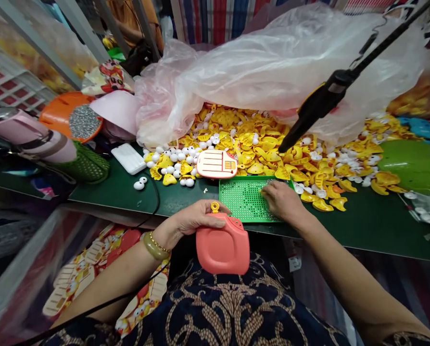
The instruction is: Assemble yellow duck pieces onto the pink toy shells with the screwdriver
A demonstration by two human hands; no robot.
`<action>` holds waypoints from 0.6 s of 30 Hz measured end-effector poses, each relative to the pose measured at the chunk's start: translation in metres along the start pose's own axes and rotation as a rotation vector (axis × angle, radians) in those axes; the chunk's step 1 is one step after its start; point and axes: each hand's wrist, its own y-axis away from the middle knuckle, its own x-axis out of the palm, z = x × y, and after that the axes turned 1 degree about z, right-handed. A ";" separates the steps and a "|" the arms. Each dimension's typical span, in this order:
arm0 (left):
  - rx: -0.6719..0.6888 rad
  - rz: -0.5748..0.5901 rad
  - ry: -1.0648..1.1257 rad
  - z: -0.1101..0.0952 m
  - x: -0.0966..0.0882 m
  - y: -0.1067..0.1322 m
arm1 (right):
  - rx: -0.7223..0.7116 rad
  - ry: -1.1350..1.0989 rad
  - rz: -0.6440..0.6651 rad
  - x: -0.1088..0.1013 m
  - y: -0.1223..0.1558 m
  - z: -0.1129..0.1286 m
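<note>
- To my left, a pink flask (44,139) sits in a green mesh holder (88,163)!
- Near it I spot a flat white case (129,159).
- Beyond the metal bars (84,31), a person (126,17) in orange.
- And striped sheeting (220,19) hangs ahead of me!

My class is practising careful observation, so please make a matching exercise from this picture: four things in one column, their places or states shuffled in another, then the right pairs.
Things
1. Coral-red, rounded plastic case
2. Green, rectangular, perforated plastic tray
3. Orange, round plastic bowl
4. Black, elongated handheld tool

Places or states
A. Slanting above yellow plastic pieces
B. Held in the left hand
C. Containing small silvery pieces
D. Under the fingers of the right hand

Right pairs: 1-B, 2-D, 3-C, 4-A
</note>
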 end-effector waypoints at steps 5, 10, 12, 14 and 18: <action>-0.044 0.079 -0.120 -0.007 0.006 0.005 | 0.553 -1.028 -0.254 -0.002 0.018 0.043; 0.039 0.005 -0.118 -0.009 0.028 0.007 | 0.699 -1.685 -0.065 -0.004 0.027 0.098; 0.061 -0.021 -0.102 -0.008 0.036 0.006 | 0.710 -1.749 -0.040 -0.007 0.032 0.107; 0.076 -0.035 -0.066 -0.005 0.041 0.005 | 0.709 -1.768 -0.021 -0.012 0.038 0.109; 0.081 -0.052 -0.001 0.000 0.048 0.001 | 0.651 -1.722 -0.029 -0.017 0.053 0.100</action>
